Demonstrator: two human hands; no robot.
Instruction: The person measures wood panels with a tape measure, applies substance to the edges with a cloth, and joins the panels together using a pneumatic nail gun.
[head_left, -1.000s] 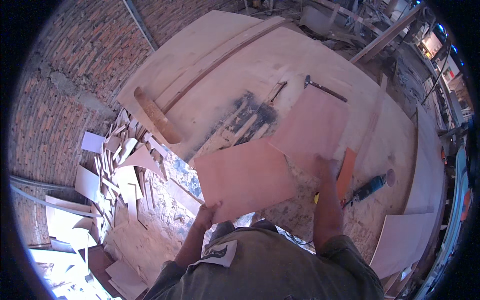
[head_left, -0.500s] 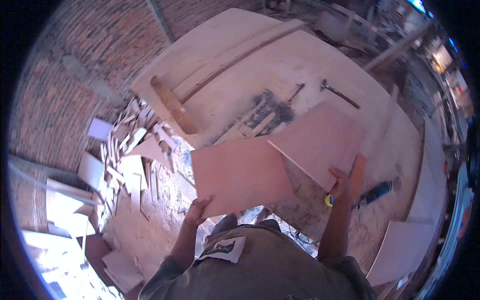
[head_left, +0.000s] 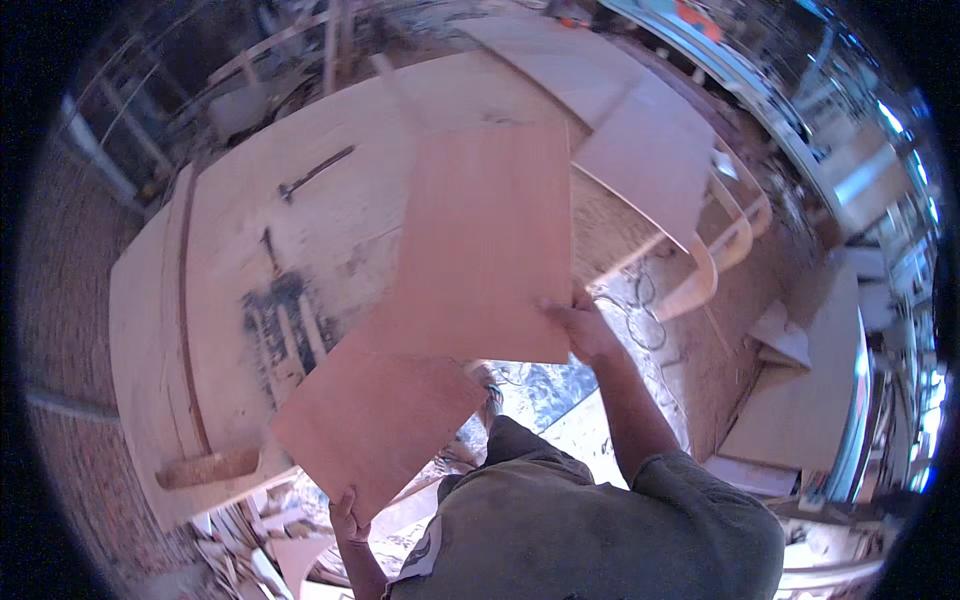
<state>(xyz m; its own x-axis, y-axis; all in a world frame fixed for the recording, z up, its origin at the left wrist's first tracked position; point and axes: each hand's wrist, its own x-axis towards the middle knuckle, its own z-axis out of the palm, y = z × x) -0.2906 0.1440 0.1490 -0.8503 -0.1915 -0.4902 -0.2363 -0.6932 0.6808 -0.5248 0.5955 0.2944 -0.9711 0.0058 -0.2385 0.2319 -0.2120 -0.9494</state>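
Desk (head_left: 225, 250) fills the left and middle of the view, its pale top offering open room toward the far edge; past its near right edge runs brown floor (head_left: 740, 310). Two boards lie along the desk's right end: the far board (head_left: 560, 65) and the near board (head_left: 655, 160). Two reddish panels sit in front of the person. The bigger right panel (head_left: 490, 240) covers part of the desk, its lower right corner reaching past the edge; the left panel (head_left: 375, 425) slants below it. They overlap in view; whether they touch, I cannot tell. One long strip (head_left: 185, 300) crosses the desk's left side. The right hand (head_left: 588, 330) has its grip clamped on the right panel's lower right corner, the left hand (head_left: 348, 515) on the left panel's lowest corner. One hammer (head_left: 318, 172) lies beyond the panels.
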